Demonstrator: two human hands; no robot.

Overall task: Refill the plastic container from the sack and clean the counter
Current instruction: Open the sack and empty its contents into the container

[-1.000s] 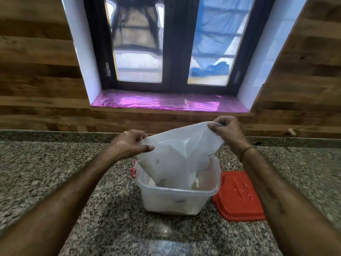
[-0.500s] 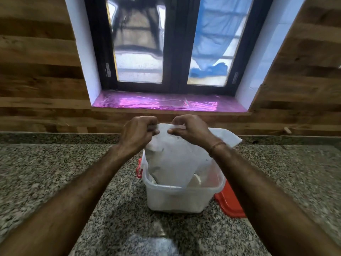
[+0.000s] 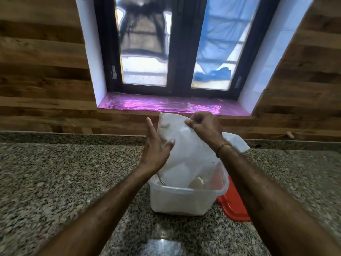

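Over the plastic container (image 3: pixel 181 200), mid-counter (image 3: pixel 55 182), the white sack (image 3: pixel 186 150) stands upended, mouth down inside the tub, its closed end raised toward the window sill (image 3: pixel 166 106).

Right hand (image 3: pixel 204 126) — fingers pinched on the sack's upper edge, bearing its weight. Left hand (image 3: pixel 156 150) — fingers spread and straight, palm flat against the sack's left side; touching it, gripping nothing.

Step in hand, by my reading: the refill, near its end. Sack looks slack and mostly emptied; pale contents show at the tub's rim. Counter cleaning not yet begun. Red lid (image 3: pixel 234 206) lies on the counter just right of the tub, partly hidden behind it.

Next move likely calls for patting or shaking the last contents down while the mouth stays inside the rim — lifting early would scatter powder.

Against 0.5 s ago: both hands then gripped the sack's top, close together; now the left has let go and opened flat against the side, and the sack leans more to the left.
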